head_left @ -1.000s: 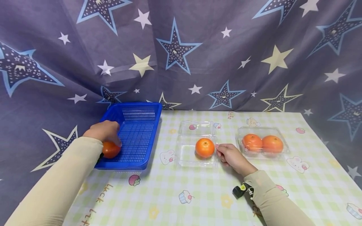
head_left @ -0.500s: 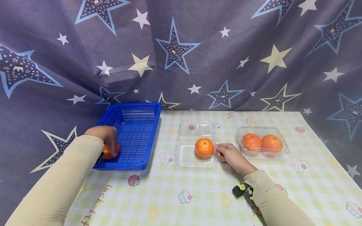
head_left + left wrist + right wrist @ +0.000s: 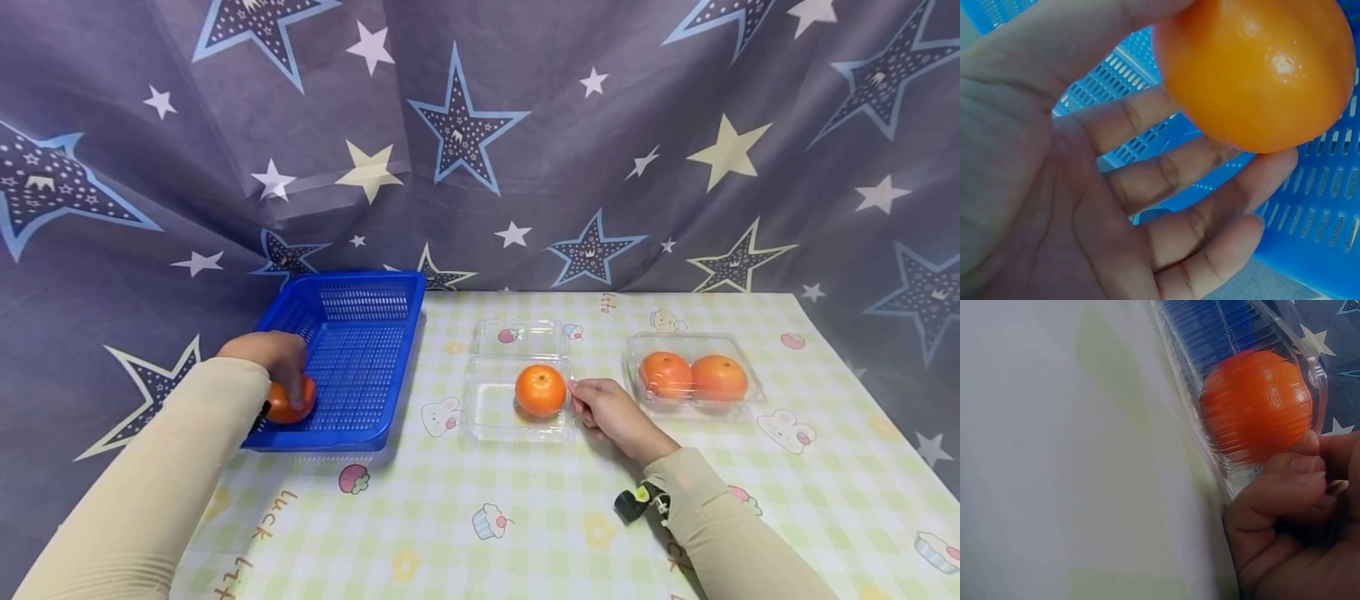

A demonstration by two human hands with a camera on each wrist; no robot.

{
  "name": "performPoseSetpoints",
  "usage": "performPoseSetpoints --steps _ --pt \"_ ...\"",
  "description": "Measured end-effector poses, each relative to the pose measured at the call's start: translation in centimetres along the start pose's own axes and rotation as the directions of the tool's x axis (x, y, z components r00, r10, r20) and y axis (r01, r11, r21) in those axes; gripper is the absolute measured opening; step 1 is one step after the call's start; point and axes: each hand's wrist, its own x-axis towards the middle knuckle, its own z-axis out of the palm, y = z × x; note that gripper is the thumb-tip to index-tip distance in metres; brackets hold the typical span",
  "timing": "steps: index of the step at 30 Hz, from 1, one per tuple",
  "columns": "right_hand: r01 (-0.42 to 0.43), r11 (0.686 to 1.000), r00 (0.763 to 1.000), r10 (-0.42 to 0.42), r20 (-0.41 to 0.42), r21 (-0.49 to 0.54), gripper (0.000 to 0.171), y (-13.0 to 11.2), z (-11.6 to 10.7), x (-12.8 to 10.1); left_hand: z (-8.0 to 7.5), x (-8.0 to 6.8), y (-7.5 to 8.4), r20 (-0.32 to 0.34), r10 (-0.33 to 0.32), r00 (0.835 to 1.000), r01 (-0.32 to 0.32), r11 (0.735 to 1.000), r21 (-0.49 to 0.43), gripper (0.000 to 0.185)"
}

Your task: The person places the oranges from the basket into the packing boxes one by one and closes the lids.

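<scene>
In the head view my left hand [image 3: 272, 354] reaches into the left front of the blue plastic basket [image 3: 352, 358]. It holds an orange [image 3: 1260, 69], thumb on one side and fingertips under the other in the left wrist view. A clear clamshell box [image 3: 487, 408] lies opened out on the table, lid folded back. One orange [image 3: 540, 390] sits in the right half of its base. My right hand [image 3: 618, 421] pinches the box's right edge between thumb and curled forefinger; the right wrist view shows this grip [image 3: 1310, 462] beside the ribbed wall.
To the right stands a closed clear box [image 3: 693, 408] with two oranges [image 3: 692, 377] inside. A checked cloth [image 3: 420, 517] with printed cartoons covers the table. Behind hangs a dark curtain [image 3: 510, 83] with stars. A black wrist camera [image 3: 632, 505] sits at my right cuff.
In the basket, my left hand has moved slightly down and its fingers have come further over the orange. The right hand keeps its pinch on the box edge.
</scene>
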Motion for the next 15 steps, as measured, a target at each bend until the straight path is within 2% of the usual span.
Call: performPoseSetpoints --steps 9,15 --pt "-0.016 1.0 1.0 0.016 -0.005 -0.001 0.041 -0.12 0.0 0.11 -0.58 -0.07 -0.11 0.04 0.009 0.999 -0.007 0.999 -0.048 0.046" --pt "-0.018 1.0 1.0 0.018 0.0 -0.008 0.04 -0.27 0.04 0.05 -0.94 0.09 -0.3 -0.014 0.056 0.998 -0.057 0.994 -0.098 0.064"
